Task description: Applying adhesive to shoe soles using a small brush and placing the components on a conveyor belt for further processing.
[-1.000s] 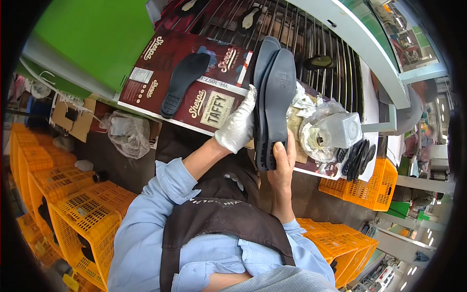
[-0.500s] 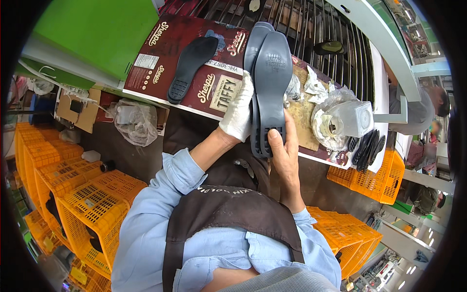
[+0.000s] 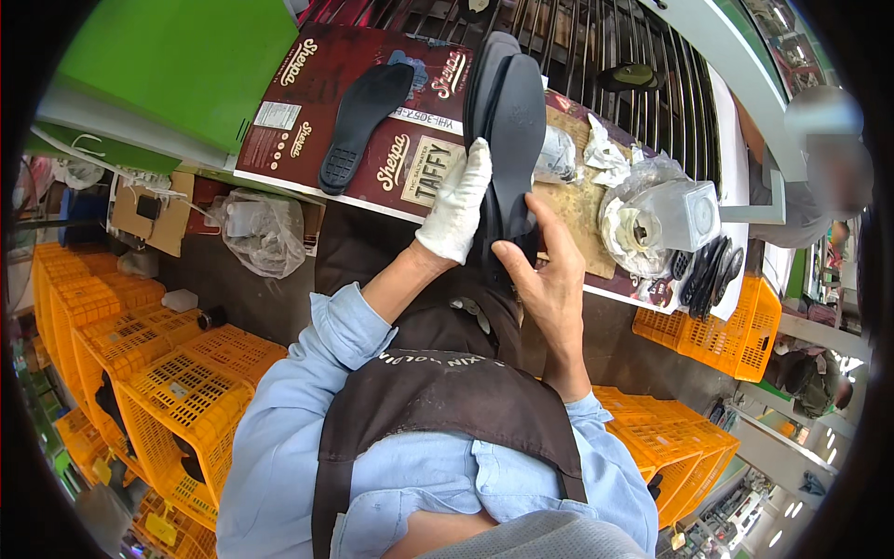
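Observation:
A stack of dark shoe soles (image 3: 515, 130) stands tilted in front of me, at least two of them overlapping. My left hand (image 3: 456, 200), in a white glove, is closed around the stack's left side. My bare right hand (image 3: 554, 270) pinches the lower right part of the front sole, thumb near the heel and index finger along the edge. On the dark red printed cardboard (image 3: 293, 98) to the left lies a single black sole (image 3: 365, 126), its heel end showing a grid of hollows.
Right of the soles are crumpled white paper (image 3: 605, 158), a clear plastic cup (image 3: 687, 214) and several small black sole pieces (image 3: 712, 275). Behind runs a rack of metal bars (image 3: 596, 42). Orange crates (image 3: 191, 382) stand left and right below the table; a person (image 3: 824, 168) is at far right.
The soles have turned in my hands, so the front one's embossed face no longer shows. My right hand has shifted slightly, its index finger now along the sole's edge.

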Motion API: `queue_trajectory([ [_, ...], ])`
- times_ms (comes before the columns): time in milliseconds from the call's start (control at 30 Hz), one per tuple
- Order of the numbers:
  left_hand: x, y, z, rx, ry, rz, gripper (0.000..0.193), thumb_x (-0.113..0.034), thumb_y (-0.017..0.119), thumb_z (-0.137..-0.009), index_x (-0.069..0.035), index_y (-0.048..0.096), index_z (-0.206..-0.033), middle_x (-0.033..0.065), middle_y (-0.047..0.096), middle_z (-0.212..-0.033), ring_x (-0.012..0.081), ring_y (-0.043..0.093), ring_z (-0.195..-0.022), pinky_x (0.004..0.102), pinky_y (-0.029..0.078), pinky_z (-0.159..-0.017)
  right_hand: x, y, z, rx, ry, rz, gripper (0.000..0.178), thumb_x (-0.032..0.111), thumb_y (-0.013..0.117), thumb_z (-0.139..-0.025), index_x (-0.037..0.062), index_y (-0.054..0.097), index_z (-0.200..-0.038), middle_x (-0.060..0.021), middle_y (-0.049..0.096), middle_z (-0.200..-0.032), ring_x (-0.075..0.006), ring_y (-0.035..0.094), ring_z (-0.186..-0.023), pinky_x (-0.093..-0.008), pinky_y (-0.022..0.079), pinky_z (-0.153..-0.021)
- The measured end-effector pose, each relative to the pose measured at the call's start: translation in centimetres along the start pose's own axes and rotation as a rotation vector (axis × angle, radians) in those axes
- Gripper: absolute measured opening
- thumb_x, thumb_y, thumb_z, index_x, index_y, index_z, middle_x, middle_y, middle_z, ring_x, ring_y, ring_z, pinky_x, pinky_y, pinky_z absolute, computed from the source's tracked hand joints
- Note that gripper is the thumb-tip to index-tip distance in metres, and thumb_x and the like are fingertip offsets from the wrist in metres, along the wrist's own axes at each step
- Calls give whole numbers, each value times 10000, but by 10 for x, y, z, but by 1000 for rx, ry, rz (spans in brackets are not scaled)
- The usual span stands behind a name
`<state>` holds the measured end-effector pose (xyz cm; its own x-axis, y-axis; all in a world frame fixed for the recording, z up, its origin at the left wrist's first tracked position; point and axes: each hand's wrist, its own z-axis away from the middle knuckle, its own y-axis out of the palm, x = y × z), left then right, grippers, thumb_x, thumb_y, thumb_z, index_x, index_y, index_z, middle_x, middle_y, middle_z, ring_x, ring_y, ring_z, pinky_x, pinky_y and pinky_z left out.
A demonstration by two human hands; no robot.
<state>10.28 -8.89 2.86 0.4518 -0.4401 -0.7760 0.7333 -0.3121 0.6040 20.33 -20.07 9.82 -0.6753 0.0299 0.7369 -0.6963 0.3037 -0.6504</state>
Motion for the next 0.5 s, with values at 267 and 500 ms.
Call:
queue_trajectory([
  [267,-33,7,15,76,-136,244,560,-522,374,-1013,-54,550,-1266,66,644,-1066,130,627,-904,292,519,-827,-21,-7,0,-111,323,-1014,484,269,369,-921,-44,487,-1272,-246,629,-1117,-234,663,-867,-329,557,-750],
  [500,-47,9,17,28,-129,307,556,-534,360,-1009,-59,532,-1240,109,660,-979,178,642,-803,305,537,-739,-40,-12,4,-46,376,-1704,500,309,353,-937,-34,517,-1262,-319,595,-1121,-310,627,-791,-344,548,-671],
])
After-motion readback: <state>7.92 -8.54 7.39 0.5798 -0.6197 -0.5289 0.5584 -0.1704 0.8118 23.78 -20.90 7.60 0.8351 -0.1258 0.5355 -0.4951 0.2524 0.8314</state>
